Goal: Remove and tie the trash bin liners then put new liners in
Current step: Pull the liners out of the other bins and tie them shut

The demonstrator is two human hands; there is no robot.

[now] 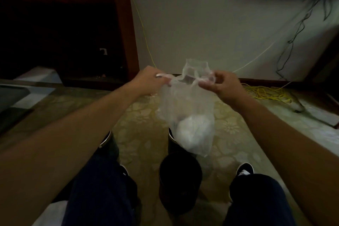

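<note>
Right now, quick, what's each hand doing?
Left hand: grip closed, pinching the top of the liner.
Right hand: grip closed, pinching the liner's top on the other side.

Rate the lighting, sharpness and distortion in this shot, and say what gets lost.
Head view: dim overall, so the wooden cabinet falls to near black and the nearest bin is a featureless dark shape. Head view: soft throughout, smearing the folds of the liner pinched by the left hand and right hand. Head view: wide-angle bending tilts the cabinet edge and the wall.
</note>
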